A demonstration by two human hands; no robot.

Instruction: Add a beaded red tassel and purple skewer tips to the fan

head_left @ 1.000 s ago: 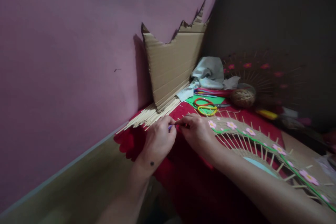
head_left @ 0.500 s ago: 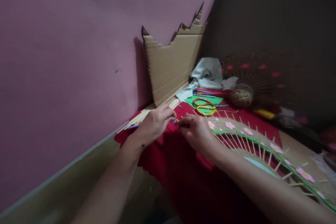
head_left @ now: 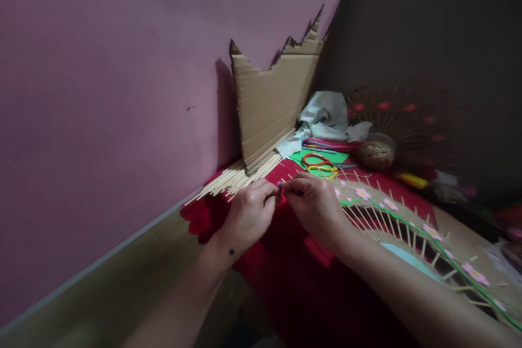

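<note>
Just above the red cloth, my left hand and my right hand are close together, fingers pinched. Between the fingertips a short bit of purple strand shows, which looks like a pipe cleaner; both hands grip it, and the rest is covered by my fingers. To the right of my right hand lies a round woven piece of thin sticks and twine, with pink flowers and a green strand along it.
Thin wooden sticks lie by the wall under a torn cardboard sheet. Red-and-yellow-handled scissors rest on green sheets. Behind are pink strands, a twine ball, grey cloth and a second flowered stick piece.
Both hands have shifted slightly right in view and drawn closer together. The purple length that stuck out left of my left hand no longer shows there. The view has turned a little.
</note>
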